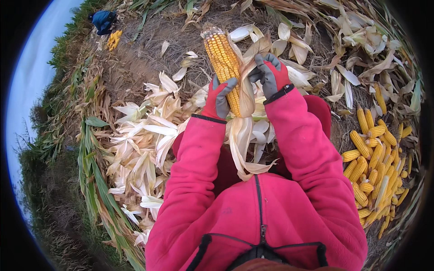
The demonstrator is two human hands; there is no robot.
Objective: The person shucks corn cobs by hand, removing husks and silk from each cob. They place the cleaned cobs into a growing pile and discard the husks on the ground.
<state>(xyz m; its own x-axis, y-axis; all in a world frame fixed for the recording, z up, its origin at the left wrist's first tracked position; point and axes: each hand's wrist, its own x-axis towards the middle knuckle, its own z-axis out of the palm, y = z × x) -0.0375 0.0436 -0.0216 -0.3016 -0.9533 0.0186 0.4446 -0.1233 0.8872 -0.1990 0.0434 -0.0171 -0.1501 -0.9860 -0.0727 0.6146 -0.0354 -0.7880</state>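
Head view: left hand (218, 98) wraps thumb and fingers around the lower part of the corn cob (222, 56), held tilted above the lap with its kernels bared; right hand (272, 76) has fingers curled at the edge of the peeled-back husk (245, 88), though whether they pinch it cannot be told. Judged risks: a slack left grip could let a sharp tug twist the cob loose, and dry husk could tear short, leaving strips at the base.
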